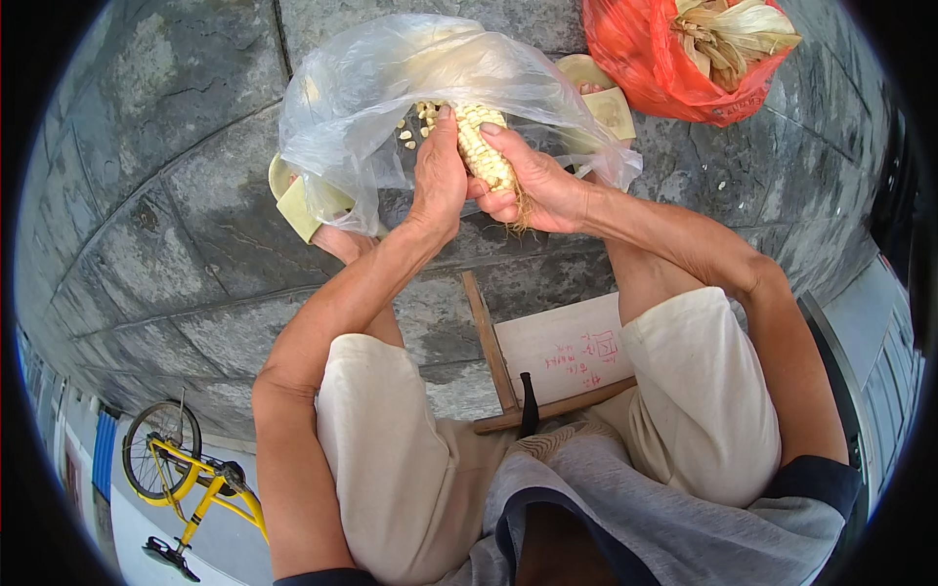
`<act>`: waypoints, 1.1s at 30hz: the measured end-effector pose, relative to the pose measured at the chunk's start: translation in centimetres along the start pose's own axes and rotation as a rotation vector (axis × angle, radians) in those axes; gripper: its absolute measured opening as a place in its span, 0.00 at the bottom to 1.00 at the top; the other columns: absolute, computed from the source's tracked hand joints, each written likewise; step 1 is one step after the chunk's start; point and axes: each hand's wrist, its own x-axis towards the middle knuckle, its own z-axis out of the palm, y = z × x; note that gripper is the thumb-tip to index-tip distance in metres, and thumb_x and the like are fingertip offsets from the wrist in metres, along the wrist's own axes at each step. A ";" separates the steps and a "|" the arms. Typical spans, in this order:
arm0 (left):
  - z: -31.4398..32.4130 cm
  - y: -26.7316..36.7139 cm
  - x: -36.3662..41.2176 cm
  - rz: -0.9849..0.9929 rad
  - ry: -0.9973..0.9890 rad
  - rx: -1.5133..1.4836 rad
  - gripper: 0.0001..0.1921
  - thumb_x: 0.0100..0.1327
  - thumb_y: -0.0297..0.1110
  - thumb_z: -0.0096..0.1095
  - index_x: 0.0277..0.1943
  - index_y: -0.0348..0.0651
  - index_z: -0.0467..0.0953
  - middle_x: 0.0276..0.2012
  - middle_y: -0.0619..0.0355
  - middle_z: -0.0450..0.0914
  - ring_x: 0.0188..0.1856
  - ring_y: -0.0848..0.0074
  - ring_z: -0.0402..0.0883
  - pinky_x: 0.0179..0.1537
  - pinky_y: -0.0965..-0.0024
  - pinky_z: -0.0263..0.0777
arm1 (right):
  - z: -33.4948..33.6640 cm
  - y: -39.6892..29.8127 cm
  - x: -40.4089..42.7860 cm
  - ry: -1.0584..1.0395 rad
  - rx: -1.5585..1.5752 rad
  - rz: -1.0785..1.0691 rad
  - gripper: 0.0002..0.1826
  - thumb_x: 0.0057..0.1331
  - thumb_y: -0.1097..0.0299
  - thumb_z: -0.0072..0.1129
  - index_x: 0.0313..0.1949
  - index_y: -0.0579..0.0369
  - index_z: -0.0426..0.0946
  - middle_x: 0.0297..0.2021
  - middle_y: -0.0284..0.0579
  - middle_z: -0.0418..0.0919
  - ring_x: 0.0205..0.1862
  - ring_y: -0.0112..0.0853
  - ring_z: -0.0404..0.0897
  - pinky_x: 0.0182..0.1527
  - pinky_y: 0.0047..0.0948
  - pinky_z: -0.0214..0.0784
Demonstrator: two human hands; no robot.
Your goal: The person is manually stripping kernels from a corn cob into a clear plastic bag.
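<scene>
An ear of pale dried corn (pixel 482 150) is held at the mouth of a clear plastic bag (pixel 330 110). My right hand (pixel 546 183) wraps its lower end, where brown silk hangs down, with the thumb lying on the kernels. On the cob's left side, my left hand (pixel 441 172) presses its raised thumb near the upper kernels. Several loose kernels (pixel 407 139) lie inside the bag, just left of that thumb. The cob's far tip is partly hidden by the bag's edge.
A red plastic bag (pixel 637 66) of dry corn husks (pixel 733 36) stands at upper right. Yellow slippers (pixel 610 110) are on my feet beside the clear bag. Between my legs is a wood-framed board (pixel 557 337) with red writing. A yellow bicycle (pixel 198 476) is at lower left, on stone paving (pixel 220 220).
</scene>
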 end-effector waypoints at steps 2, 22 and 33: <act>0.2 0.3 -0.2 -0.017 0.003 0.001 0.25 0.67 0.53 0.34 0.43 0.38 0.70 0.33 0.59 0.74 0.32 0.82 0.72 0.32 0.79 0.67 | 0.1 0.1 -0.1 0.041 -0.013 0.005 0.20 0.65 0.45 0.42 0.40 0.50 0.64 0.25 0.34 0.65 0.19 0.16 0.60 0.19 0.12 0.52; -3.4 0.4 1.2 0.111 -0.243 -0.052 0.27 0.52 0.42 0.67 0.47 0.29 0.67 0.32 0.57 0.75 0.26 0.81 0.73 0.27 0.78 0.70 | -0.1 -1.0 -0.8 0.109 -0.203 0.068 0.24 0.64 0.43 0.38 0.35 0.53 0.65 0.19 0.31 0.63 0.12 0.10 0.56 0.10 0.09 0.42; -3.9 1.7 1.0 0.051 -0.310 -0.097 0.19 0.50 0.32 0.61 0.43 0.31 0.67 0.32 0.54 0.75 0.24 0.78 0.74 0.25 0.75 0.72 | 0.2 -1.4 -1.2 0.134 -0.376 0.139 0.23 0.62 0.43 0.41 0.34 0.51 0.67 0.17 0.29 0.62 0.10 0.10 0.54 0.09 0.10 0.41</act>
